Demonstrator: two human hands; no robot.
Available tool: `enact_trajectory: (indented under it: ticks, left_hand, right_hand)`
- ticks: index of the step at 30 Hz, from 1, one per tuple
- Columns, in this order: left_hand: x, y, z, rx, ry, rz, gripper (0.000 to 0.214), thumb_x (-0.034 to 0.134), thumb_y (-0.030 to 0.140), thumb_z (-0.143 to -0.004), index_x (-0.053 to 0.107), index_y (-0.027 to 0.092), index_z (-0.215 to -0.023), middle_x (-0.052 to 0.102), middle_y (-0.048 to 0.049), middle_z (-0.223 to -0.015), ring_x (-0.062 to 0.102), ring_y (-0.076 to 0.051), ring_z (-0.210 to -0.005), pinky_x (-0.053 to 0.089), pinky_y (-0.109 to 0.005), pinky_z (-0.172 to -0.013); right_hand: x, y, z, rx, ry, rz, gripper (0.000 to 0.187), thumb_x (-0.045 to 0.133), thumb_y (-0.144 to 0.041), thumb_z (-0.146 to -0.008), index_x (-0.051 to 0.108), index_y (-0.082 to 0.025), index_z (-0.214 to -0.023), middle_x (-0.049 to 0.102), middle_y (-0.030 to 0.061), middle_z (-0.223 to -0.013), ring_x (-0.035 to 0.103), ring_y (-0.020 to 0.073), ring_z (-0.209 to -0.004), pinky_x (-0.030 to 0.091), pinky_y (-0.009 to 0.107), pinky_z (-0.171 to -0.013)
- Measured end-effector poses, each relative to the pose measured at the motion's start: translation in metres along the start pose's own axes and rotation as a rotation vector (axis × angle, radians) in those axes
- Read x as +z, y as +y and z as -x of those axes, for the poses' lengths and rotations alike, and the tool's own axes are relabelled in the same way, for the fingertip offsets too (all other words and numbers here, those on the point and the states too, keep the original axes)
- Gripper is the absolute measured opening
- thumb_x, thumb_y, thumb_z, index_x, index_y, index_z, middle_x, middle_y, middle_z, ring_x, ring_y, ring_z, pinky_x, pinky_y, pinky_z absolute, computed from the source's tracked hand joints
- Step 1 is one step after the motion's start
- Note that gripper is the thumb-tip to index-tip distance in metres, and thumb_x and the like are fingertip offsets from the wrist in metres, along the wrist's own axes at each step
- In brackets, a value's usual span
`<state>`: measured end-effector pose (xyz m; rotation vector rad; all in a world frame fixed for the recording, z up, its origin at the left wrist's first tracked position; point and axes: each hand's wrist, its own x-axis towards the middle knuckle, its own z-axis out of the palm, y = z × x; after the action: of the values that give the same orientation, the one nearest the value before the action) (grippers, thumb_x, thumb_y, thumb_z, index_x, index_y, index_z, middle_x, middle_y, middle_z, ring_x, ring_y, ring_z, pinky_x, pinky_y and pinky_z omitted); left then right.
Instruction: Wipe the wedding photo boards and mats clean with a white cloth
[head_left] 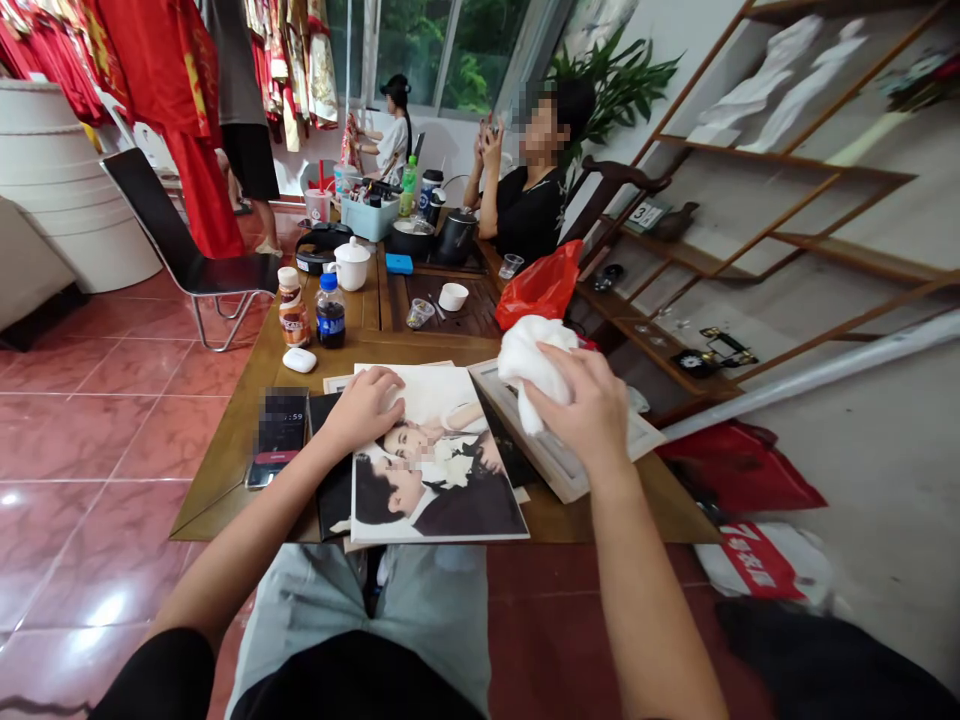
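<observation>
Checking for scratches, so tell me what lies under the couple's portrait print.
A black panel juts out left of the couple's portrait print, and a white picture frame juts out right of it. What lies beneath the print's middle is covered and cannot be seen.

The person wears a black short-sleeved shirt (157,675) over pale grey shorts (300,600).

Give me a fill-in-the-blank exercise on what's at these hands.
The white cloth is held in the ____ hand.
The left hand rests on a photo print showing ____ people.
The smartphone lies to the ____ of the print, as the wearer sees it.
The plastic bag just beyond the cloth is ____.

Missing words: right, two, left, red.
</observation>
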<state>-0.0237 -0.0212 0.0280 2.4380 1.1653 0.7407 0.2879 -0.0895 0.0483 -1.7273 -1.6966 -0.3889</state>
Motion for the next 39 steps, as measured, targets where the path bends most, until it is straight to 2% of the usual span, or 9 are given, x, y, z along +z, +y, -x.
enact_trajectory:
  ticks: [6, 10, 13, 16, 19, 23, 25, 31, 39]
  left_hand:
    - [-0.007, 0.009, -0.011, -0.050, -0.039, -0.067, 0.025, 0.053, 0.030, -0.096, 0.065, 0.022, -0.117, 0.066, -0.0089, -0.125, 0.063, -0.029, -0.120, 0.044, -0.052, -0.113]
    - [-0.009, 0.014, -0.023, -0.096, -0.060, -0.175, 0.028, 0.055, 0.031, -0.096, 0.066, 0.021, -0.120, 0.065, -0.0101, -0.127, 0.060, -0.031, -0.124, 0.042, -0.052, -0.113]
    - [-0.009, 0.017, -0.035, -0.144, -0.119, -0.245, 0.034, 0.053, 0.035, -0.098, 0.064, 0.021, -0.127, 0.062, -0.0114, -0.132, 0.056, -0.032, -0.129, 0.041, -0.051, -0.113]
    - [-0.010, 0.020, -0.048, -0.184, -0.185, -0.320, 0.042, 0.049, 0.040, -0.101, 0.059, 0.019, -0.135, 0.059, -0.0132, -0.139, 0.053, -0.031, -0.134, 0.038, -0.048, -0.115]
    - [-0.009, 0.022, -0.058, -0.205, -0.248, -0.373, 0.045, 0.043, 0.043, -0.103, 0.059, 0.018, -0.137, 0.060, -0.0141, -0.139, 0.054, -0.030, -0.134, 0.039, -0.046, -0.114]
    - [-0.007, 0.020, -0.068, -0.238, -0.316, -0.387, 0.050, 0.035, 0.048, -0.105, 0.064, 0.016, -0.130, 0.065, -0.0153, -0.135, 0.059, -0.030, -0.130, 0.044, -0.043, -0.109]
    - [-0.006, 0.017, -0.071, -0.265, -0.335, -0.385, 0.055, 0.030, 0.051, -0.106, 0.066, 0.015, -0.127, 0.066, -0.0165, -0.134, 0.061, -0.030, -0.127, 0.046, -0.042, -0.107]
    - [-0.007, 0.009, -0.079, -0.294, -0.402, -0.393, 0.067, 0.022, 0.057, -0.104, 0.068, 0.011, -0.123, 0.070, -0.0193, -0.131, 0.067, -0.033, -0.122, 0.050, -0.042, -0.101]
    - [-0.011, 0.008, -0.073, -0.264, -0.358, -0.389, 0.062, 0.028, 0.056, -0.103, 0.070, 0.013, -0.116, 0.073, -0.0173, -0.124, 0.070, -0.030, -0.114, 0.052, -0.037, -0.095]
  right_hand:
    - [-0.003, 0.048, 0.027, 0.015, -0.144, 0.339, 0.047, 0.055, -0.044, -0.096, 0.068, -0.023, -0.136, 0.064, 0.0180, -0.125, 0.060, 0.0373, -0.108, 0.041, 0.054, -0.095]
    - [0.011, 0.066, 0.043, 0.088, -0.322, 0.355, 0.050, 0.052, -0.050, -0.098, 0.066, -0.023, -0.138, 0.065, 0.0180, -0.128, 0.062, 0.0382, -0.110, 0.044, 0.057, -0.094]
    - [0.013, 0.063, 0.053, 0.134, -0.283, 0.312, 0.056, 0.050, -0.056, -0.098, 0.061, -0.024, -0.142, 0.060, 0.0180, -0.142, 0.060, 0.0383, -0.121, 0.041, 0.063, -0.101]
    - [-0.001, 0.040, 0.070, 0.119, -0.039, 0.255, 0.054, 0.053, -0.055, -0.097, 0.064, -0.019, -0.136, 0.062, 0.0192, -0.141, 0.062, 0.0362, -0.122, 0.042, 0.058, -0.103]
    - [-0.024, 0.001, 0.106, 0.114, 0.099, 0.024, 0.037, 0.057, -0.049, -0.097, 0.073, -0.018, -0.103, 0.076, 0.0134, -0.104, 0.070, 0.0281, -0.094, 0.050, 0.041, -0.086]
    - [-0.041, -0.053, 0.169, 0.407, -0.003, -0.569, 0.041, 0.053, -0.048, -0.100, 0.066, -0.021, -0.073, 0.069, 0.0054, -0.069, 0.064, 0.0188, -0.064, 0.050, 0.029, -0.063]
    - [-0.038, -0.074, 0.193, 0.593, -0.136, -0.756, 0.045, 0.057, -0.056, -0.097, 0.069, -0.019, -0.073, 0.068, 0.0051, -0.066, 0.062, 0.0177, -0.058, 0.049, 0.027, -0.054]
    - [-0.010, -0.110, 0.205, 0.865, -0.430, -1.256, 0.056, 0.063, -0.072, -0.086, 0.073, -0.017, -0.088, 0.067, 0.0039, -0.060, 0.059, 0.0162, -0.049, 0.042, 0.024, -0.043]
    - [0.002, -0.123, 0.188, 1.047, -0.243, -1.387, 0.057, 0.083, -0.068, -0.068, 0.067, -0.015, -0.058, 0.066, 0.0054, -0.059, 0.053, 0.0115, -0.046, 0.038, 0.021, -0.038]
